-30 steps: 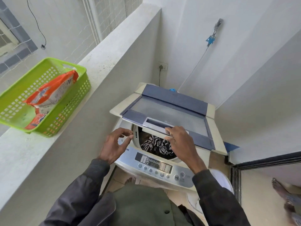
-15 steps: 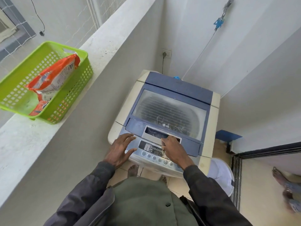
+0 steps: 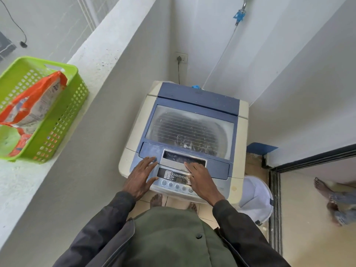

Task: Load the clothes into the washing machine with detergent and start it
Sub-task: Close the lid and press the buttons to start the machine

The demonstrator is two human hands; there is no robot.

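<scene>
Blue washer lid (image 3: 198, 98) lies closed, front edge beneath the left hand (image 3: 141, 177) and right hand (image 3: 202, 181), both flat

The washing machine (image 3: 241, 135) has its lid (image 3: 194, 102) shut, and dark patterned clothes (image 3: 192, 140) show dimly through the lid's window. Both hands lie flat at the machine's front. The left hand (image 3: 141, 176), fingers spread, rests on the lid's front left corner. The right hand (image 3: 202, 180) lies over the control panel (image 3: 174, 181), fingertips (image 3: 187, 164) at the handle recess (image 3: 178, 156). Left of the machine, on the ledge (image 3: 107, 45), a green basket (image 3: 63, 120) holds an orange detergent bag (image 3: 32, 103).
</scene>
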